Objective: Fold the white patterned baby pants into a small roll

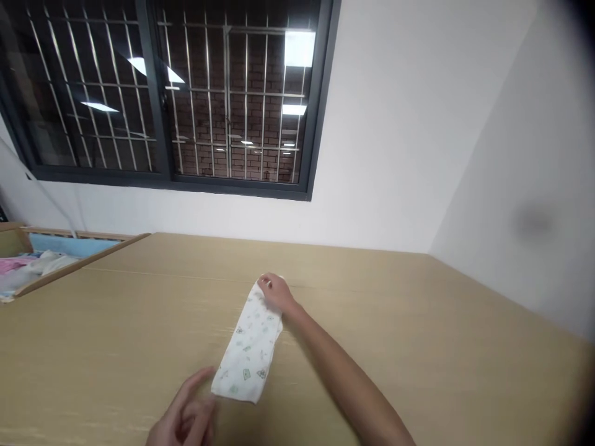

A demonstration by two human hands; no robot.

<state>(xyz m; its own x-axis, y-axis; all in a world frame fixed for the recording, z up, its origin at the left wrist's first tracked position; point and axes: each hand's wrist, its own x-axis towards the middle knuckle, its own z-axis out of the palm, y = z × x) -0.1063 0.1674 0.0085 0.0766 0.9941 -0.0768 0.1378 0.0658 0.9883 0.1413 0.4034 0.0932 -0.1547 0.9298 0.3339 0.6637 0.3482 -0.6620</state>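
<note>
A white cloth (248, 356) with small green and grey prints, folded into a long strip, lies slantwise over the tan tabletop. At its far end my right hand (277, 294) is closed, fingertips pinching the upper edge. My left hand (186, 412) is beside the near left corner of the cloth, slightly blurred. Its index finger reaches out and stands apart from the thumb, while the other fingers curl. The fingertips are very close to the corner; whether they touch it I cannot make out.
The wide tan table (395, 334) reaches back to a white wall (395, 124). At the left stands an open cardboard box (100, 253) with pink, white and grey fabric inside. Above the table is a dark-framed window (242, 184) with metal bars behind it.
</note>
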